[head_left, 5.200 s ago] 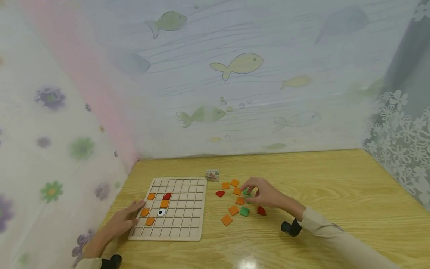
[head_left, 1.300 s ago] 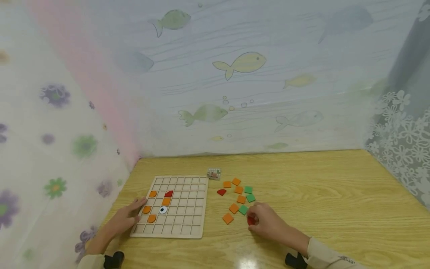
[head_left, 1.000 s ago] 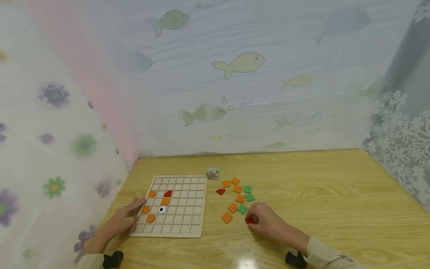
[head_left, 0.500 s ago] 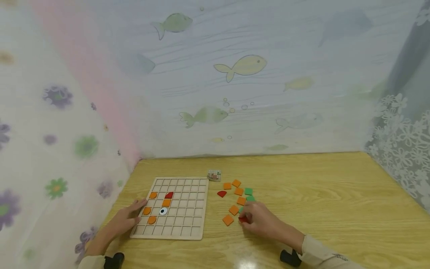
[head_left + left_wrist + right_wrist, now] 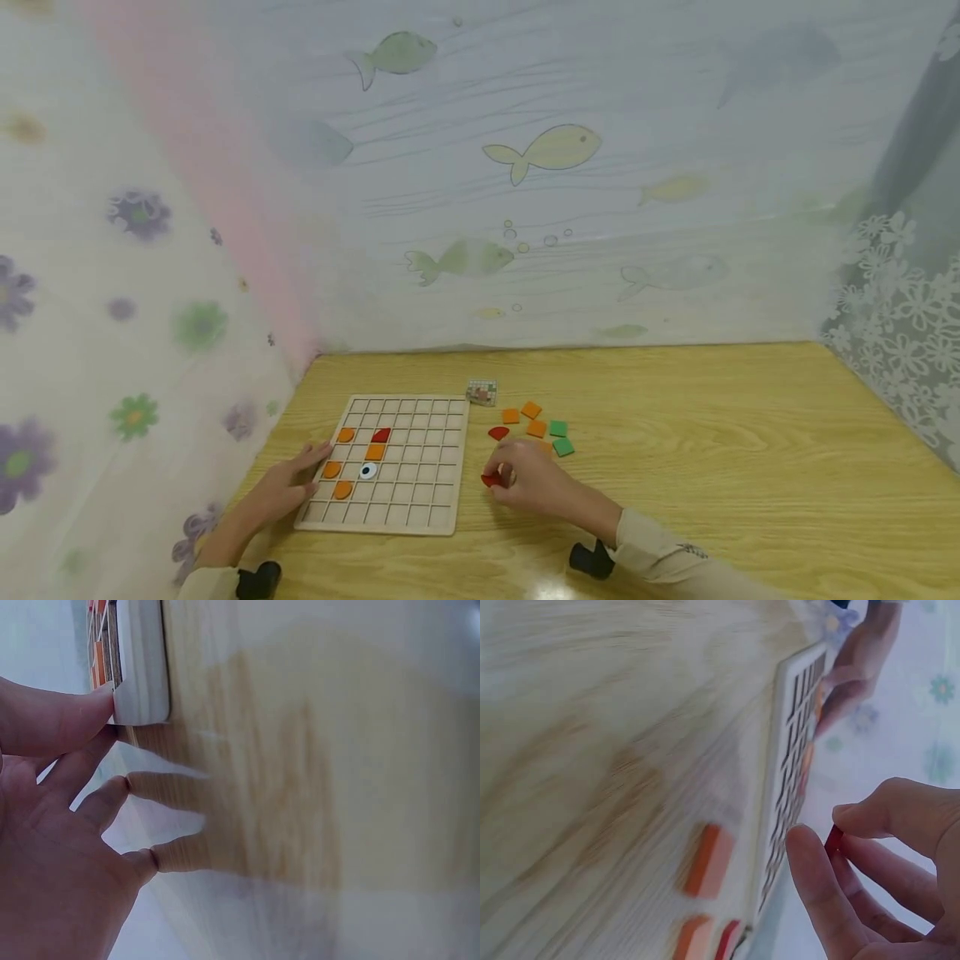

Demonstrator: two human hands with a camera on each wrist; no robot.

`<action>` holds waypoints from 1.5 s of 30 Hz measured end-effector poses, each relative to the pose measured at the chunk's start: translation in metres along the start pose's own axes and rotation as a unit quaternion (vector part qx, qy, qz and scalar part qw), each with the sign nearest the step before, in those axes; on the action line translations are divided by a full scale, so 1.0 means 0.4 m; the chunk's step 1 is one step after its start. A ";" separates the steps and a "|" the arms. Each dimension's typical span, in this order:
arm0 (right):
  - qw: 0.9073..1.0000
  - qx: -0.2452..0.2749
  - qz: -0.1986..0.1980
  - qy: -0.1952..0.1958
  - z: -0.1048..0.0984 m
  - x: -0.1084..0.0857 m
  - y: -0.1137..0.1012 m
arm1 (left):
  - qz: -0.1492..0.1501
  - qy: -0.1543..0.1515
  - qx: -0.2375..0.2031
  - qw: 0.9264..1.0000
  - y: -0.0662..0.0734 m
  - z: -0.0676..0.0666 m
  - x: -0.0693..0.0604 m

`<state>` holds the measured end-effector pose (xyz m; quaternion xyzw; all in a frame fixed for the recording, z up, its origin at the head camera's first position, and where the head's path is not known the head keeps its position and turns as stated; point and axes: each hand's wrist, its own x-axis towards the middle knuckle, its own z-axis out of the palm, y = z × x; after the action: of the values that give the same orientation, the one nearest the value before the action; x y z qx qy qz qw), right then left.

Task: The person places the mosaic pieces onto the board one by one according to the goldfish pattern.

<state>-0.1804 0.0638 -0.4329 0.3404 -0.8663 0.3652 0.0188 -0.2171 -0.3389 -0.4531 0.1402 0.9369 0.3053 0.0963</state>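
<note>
Low over the table, just right of the wooden grid board [image 5: 420, 508], my right hand [image 5: 532, 479] pinches a red quarter-circle piece [image 5: 491, 480] between thumb and fingertips. The right wrist view shows only a sliver of this red piece [image 5: 834, 840]. My left hand [image 5: 281, 492] rests at the board's left edge. In the left wrist view its thumb [image 5: 60, 720] touches the board's corner [image 5: 142, 667], with the other fingers fairly straight on the table. On the board lie several orange rounded pieces [image 5: 342, 490], an orange square [image 5: 375, 452], a red piece [image 5: 382, 435] and an eye disc [image 5: 367, 471].
Right of the board are several loose orange squares [image 5: 536, 428], green squares [image 5: 563, 447] and another red piece [image 5: 498, 433]. My right hand hides some of the tiles. A small pattern card [image 5: 482, 392] lies at the board's far right corner. Patterned fabric [image 5: 555, 250] hangs behind the table.
My right hand went from the green squares to the red quarter-circle, took it, and carried it left toward the board. My left hand stays at the board's edge.
</note>
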 end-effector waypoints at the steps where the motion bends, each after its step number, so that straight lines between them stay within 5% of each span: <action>1: 1.000 0.003 0.000 -0.002 0.005 0.009 -0.003 | 0.001 -0.001 0.001 1.000 0.000 0.000 0.001; 24: 0.997 0.082 0.001 -0.012 0.121 0.156 -0.050 | -0.003 -0.003 -0.005 1.000 0.006 0.004 0.007; 37: 0.986 0.165 0.025 -0.008 0.202 0.219 -0.083 | -0.016 -0.009 0.000 1.000 0.001 0.000 0.001; 45: 0.986 0.158 0.048 -0.021 0.254 0.262 -0.098 | -0.019 -0.008 0.015 1.000 0.001 0.000 0.002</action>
<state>-0.2152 -0.0820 -0.4533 0.3052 -0.8131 0.4906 -0.0712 -0.2179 -0.3384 -0.4531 0.1266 0.9432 0.2877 0.1078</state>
